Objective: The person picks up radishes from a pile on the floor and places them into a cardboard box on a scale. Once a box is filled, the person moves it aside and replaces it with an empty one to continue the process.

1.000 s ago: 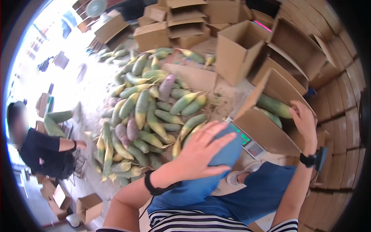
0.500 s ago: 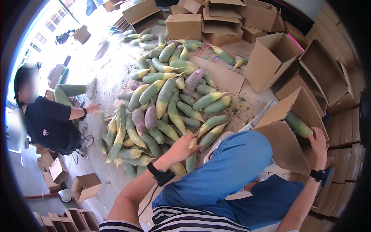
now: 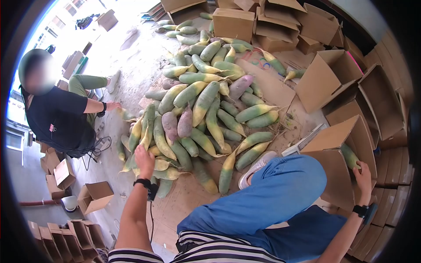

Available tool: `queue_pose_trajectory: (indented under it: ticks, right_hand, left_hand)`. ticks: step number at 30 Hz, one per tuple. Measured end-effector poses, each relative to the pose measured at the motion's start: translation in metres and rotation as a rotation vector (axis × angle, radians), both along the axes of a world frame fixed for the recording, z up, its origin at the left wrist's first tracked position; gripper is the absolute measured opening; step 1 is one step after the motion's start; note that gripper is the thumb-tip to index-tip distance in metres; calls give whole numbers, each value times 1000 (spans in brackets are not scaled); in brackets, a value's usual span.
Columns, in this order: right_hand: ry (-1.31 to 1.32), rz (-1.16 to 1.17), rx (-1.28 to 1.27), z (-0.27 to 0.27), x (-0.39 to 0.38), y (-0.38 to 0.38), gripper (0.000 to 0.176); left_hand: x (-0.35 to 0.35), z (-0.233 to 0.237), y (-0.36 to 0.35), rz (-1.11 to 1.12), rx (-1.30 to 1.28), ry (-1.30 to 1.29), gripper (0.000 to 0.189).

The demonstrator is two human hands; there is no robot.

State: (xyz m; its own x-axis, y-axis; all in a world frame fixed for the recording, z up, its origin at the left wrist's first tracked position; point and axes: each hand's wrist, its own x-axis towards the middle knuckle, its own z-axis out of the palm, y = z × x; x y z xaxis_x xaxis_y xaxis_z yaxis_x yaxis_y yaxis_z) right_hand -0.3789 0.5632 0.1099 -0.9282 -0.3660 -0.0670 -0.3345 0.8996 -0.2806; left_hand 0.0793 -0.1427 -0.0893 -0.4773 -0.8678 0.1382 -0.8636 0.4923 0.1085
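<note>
A large pile of green radishes with yellowish tapering ends covers the floor before me, with a few purple radishes among them. My left hand is at the pile's near left side, its fingers closed at the yellow tip of a green radish. On the right, my right hand reaches into an open cardboard box, its fingers around the end of another green radish. Box walls hide part of that radish.
Several open cardboard boxes stand to the right and behind the pile. A co-worker sits at the left, one hand at the pile's edge. More boxes lie at the lower left. My bent knee is beside the box.
My left hand has moved left across the pile, from the near middle to a radish's yellow tip. The radish at my right hand sits lower in the box. The view has shifted.
</note>
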Motion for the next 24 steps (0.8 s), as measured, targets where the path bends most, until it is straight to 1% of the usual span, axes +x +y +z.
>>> queue_pose_trajectory:
  ticks: [2, 3, 5, 6, 7, 9, 10, 12, 13, 15, 17, 18, 19, 21, 22, 23, 24]
  right_hand:
    - [-15, -20, 2, 2, 2, -2, 33]
    - [-28, -29, -4, 0, 2, -2, 33]
    - [-37, -44, -7, -3, 3, 1, 33]
    - [-58, -50, -10, -3, 6, 0, 34]
    - [-80, -57, -13, -3, 9, 0, 35]
    - [-116, -96, -10, -2, 12, -1, 35]
    - [-125, -111, -2, -1, 13, -3, 35]
    - [-134, -125, -1, 2, 16, -7, 34]
    - [-139, -129, 5, 5, 16, -9, 34]
    - [-142, -136, -1, 8, 17, -11, 35]
    - [-90, -93, -49, 8, 16, -15, 34]
    - [-89, -87, -58, 6, 15, -17, 34]
    - [-73, -76, -65, 5, 14, -19, 34]
    - [-46, -63, -76, 6, 11, -21, 34]
    - [-54, -47, -87, 7, 10, -22, 35]
    - [-62, -30, -98, 9, 10, -23, 35]
    - [-73, -44, -121, 11, 11, -25, 35]
  left_hand:
    - [12, -9, -27, -2, -70, -91, 54]
    - [13, -8, -35, -1, -68, -83, 54]
    - [10, -12, -47, 111, 170, -187, 56]
    - [7, -13, -50, 118, 173, -204, 52]
    - [3, -16, -50, 111, 178, -201, 52]
    - [-2, -18, -49, 85, 41, -352, 45]
    - [-2, -17, -45, 84, 42, -356, 45]
    - [-2, -9, -29, -111, -62, -401, 39]
    - [1, -4, -20, -168, -56, -364, 37]
    - [9, 4, -7, -187, -28, -265, 51]
    - [16, 15, 11, -273, -28, -110, 53]
    - [12, 35, 25, -292, 42, -106, 53]
    - [8, 47, 38, -286, 34, -104, 53]
    - [-2, 64, 56, -351, 21, 58, 53]
    - [-7, 68, 61, -353, 1, 145, 53]
    - [-16, 76, 65, -351, -5, 152, 53]
    - [-25, 84, 67, -283, 10, 250, 52]
